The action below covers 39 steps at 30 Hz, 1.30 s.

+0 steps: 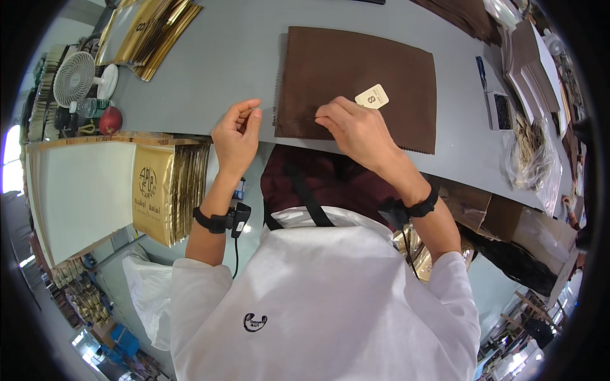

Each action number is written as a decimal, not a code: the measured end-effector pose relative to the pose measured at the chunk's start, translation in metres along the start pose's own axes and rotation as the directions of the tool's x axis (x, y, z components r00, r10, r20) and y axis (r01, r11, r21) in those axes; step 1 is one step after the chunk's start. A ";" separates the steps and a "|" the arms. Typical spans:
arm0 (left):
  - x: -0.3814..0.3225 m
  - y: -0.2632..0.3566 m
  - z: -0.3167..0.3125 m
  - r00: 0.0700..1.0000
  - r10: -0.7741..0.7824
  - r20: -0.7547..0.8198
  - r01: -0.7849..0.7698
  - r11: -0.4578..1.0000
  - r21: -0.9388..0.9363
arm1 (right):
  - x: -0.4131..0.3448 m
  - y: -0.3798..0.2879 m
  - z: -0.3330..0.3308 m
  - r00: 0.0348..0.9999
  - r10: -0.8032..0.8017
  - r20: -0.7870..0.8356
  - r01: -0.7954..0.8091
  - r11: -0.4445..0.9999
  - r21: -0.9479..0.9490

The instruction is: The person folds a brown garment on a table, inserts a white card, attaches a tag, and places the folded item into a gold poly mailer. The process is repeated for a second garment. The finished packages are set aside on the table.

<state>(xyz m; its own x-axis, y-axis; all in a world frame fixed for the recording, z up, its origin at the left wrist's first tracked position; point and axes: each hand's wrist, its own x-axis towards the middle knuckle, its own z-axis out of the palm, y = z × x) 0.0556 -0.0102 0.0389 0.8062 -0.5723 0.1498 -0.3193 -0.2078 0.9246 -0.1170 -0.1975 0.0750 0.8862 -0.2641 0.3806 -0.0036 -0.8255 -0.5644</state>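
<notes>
A folded brown cloth with pinked, zigzag edges lies flat on the grey table. On its right half rests a cream card tag bearing print, partly covered by my right hand. That hand is over the cloth's near part, thumb and fingertips pinched together. A faint thin strand sticks out from the pinch. My left hand hovers by the table's near edge, left of the cloth and apart from it. Its thumb and forefinger are close together, the other fingers curled; whether something fine is between them cannot be made out.
Gold foil packets are stacked at the table's back left, near a white fan and a red round object. More gold packets stand below left. At right are a small box, card sheets and a plastic bag.
</notes>
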 end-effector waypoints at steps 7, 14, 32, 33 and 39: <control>-0.003 -0.007 -0.007 0.994 0.079 0.069 -0.086 0.990 0.107 | 0.024 -0.006 0.024 0.972 -0.118 0.201 0.173 0.944 -0.281; -0.001 0.004 -0.013 0.980 0.131 0.150 -0.155 0.975 0.162 | 0.023 0.002 0.032 0.993 -0.008 0.115 0.012 0.999 -0.038; 0.007 0.000 -0.001 0.874 0.385 0.298 -0.432 0.895 0.113 | 0.018 0.003 0.025 0.990 0.010 0.140 -0.020 0.997 0.068; 0.006 0.001 -0.001 0.879 0.373 0.296 -0.420 0.900 0.113 | 0.018 0.000 0.027 0.986 -0.027 0.162 0.028 1.000 -0.002; 0.004 0.006 -0.006 0.898 0.299 0.322 -0.350 0.930 0.114 | 0.017 -0.001 0.031 0.988 0.051 0.143 -0.068 0.991 0.114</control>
<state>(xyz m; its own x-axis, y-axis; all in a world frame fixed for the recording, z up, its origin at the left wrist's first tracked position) 0.0602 -0.0093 0.0469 0.4687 -0.8316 0.2978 -0.6354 -0.0832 0.7677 -0.0870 -0.1860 0.0591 0.9420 -0.2321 0.2423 -0.0109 -0.7431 -0.6691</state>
